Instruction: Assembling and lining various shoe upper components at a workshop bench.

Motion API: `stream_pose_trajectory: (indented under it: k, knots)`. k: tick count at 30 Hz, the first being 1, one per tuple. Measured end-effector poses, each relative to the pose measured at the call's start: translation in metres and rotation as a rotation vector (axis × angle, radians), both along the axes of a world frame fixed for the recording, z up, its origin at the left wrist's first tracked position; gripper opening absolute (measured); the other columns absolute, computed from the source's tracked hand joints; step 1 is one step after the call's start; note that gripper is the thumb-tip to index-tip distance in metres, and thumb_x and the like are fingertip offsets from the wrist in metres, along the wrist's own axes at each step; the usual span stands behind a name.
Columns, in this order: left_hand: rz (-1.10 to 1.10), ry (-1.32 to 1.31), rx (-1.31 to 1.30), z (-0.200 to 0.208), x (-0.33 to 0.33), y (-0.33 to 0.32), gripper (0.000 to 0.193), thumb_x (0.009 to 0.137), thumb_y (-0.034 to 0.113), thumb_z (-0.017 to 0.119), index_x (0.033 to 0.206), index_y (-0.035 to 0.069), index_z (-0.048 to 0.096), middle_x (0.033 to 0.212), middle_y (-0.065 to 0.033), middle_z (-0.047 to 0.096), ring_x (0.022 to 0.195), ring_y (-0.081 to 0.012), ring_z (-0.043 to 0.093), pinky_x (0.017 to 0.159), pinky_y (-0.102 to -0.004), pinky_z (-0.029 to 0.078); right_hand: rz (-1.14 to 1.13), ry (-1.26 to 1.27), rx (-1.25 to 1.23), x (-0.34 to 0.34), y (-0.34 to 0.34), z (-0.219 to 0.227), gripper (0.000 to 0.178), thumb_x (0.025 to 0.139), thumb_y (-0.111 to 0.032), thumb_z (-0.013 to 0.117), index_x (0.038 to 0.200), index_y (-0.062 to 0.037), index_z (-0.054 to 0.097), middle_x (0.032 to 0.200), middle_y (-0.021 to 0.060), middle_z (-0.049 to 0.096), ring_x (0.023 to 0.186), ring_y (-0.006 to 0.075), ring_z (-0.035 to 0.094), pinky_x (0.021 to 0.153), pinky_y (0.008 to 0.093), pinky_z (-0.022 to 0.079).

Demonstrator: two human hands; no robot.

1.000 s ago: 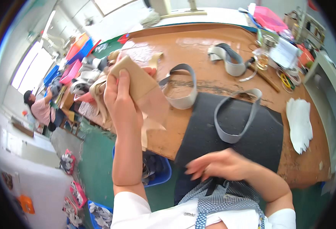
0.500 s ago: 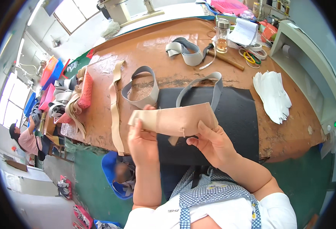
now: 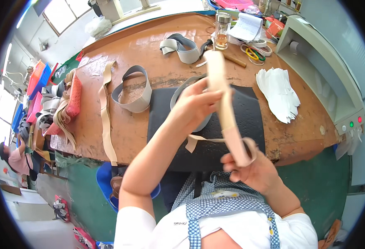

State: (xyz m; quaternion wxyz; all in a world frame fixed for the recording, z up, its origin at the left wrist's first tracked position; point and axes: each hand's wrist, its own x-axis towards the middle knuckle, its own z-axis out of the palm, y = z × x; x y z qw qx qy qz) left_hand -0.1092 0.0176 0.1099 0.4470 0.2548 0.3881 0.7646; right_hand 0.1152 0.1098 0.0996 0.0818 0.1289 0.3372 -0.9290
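Observation:
A beige strap, blurred in part, stretches between my two hands above the table. My left hand is pinched on its upper part, and the strap's far end sticks up past the fingers. Lower down, my right hand grips the pinkish end, which curls round at the fingers. A narrow beige tail shows below my left hand; whether it belongs to the held strap I cannot tell. Under the hands lies a black mat. A grey strap loop on it is partly hidden by my left hand.
Left of the mat stand a grey loop, a long beige strip and a pink basket of straps. Further back are a rolled grey strap, a hammer and a glass bottle. White strips lie beside a grey machine.
The strap has swung from lying crosswise to standing nearly lengthwise. My left hand has moved up and to the right, my right hand down and nearer my body. The view has shifted slightly.

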Motion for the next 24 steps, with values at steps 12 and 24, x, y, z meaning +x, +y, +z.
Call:
stream_pose_trajectory:
  k: [12, 24]
  knots:
    - [-0.084, 1.435, -0.77, -0.028, -0.025, -0.054, 0.047, 0.08, 0.02, 0.079, 0.121, 0.003, 0.062, 0.114, -0.0178, 0.07, 0.107, -0.0327, 0.067, 0.089, -0.0415, 0.054, -0.467, -0.023, 0.221, 0.04, 0.029, 0.026, 0.023, 0.095, -0.008, 0.064, 0.115, 0.0033, 0.061, 0.083, 0.0135, 0.068, 0.056, 0.0137, 0.059, 0.052, 0.0283, 0.048]
    - [0.27, 1.257, -0.383, 0.037, 0.018, -0.082, 0.022, 0.086, -0.001, 0.069, 0.108, 0.002, 0.067, 0.098, -0.0118, 0.07, 0.091, -0.0233, 0.068, 0.082, -0.0321, 0.052, -0.007, -0.073, -0.063, -0.105, 0.008, -0.066, 0.024, 0.097, -0.015, 0.063, 0.112, 0.0033, 0.063, 0.108, 0.0074, 0.063, 0.095, 0.0188, 0.064, 0.09, 0.0291, 0.055]
